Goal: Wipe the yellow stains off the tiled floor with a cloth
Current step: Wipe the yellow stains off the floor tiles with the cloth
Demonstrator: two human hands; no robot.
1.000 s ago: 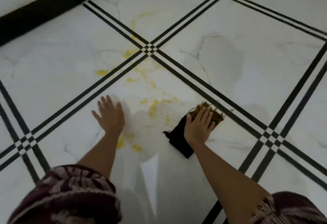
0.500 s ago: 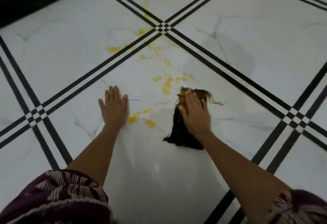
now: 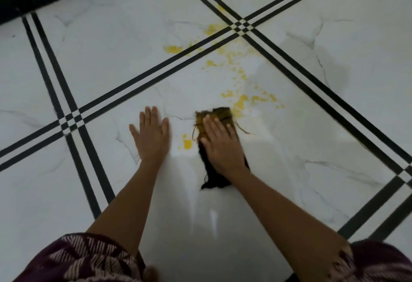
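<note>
**Cloth pressed flat, stains ahead**

Here's the right hand (image 3: pixel 219 145), palm down and fingers spread, pressing flat on the dark cloth (image 3: pixel 215 177) against the white tiled floor (image 3: pixel 289 170). It's a flat-handed press rather than a clench: the fingers lie stretched over the fabric, not curled around it. The cloth's far end (image 3: pixel 219 115) is stained mustard yellow, with loose threads trailing off to the right, and its dark tail pokes out beneath the wrist, toward the person.

Over on the other side, the left hand (image 3: pixel 152 135) is planted bare on the tile, open and holding nothing, fingers pointing away.

Between the two hands sits a small bright yellow blob (image 3: pixel 187 144), just beside the cloth's left edge (touching or not, hard to call). Just past the cloth's far right corner lies a bigger yellow patch (image 3: pixel 242 101), right up against the stained end. More yellow stains (image 3: pixel 229 58) scatter farther out, running up to and across the black double lines (image 3: pixel 194 53) where the tiles meet.

Patterned maroon sleeves (image 3: pixel 89 259) frame the bottom corners.
</note>
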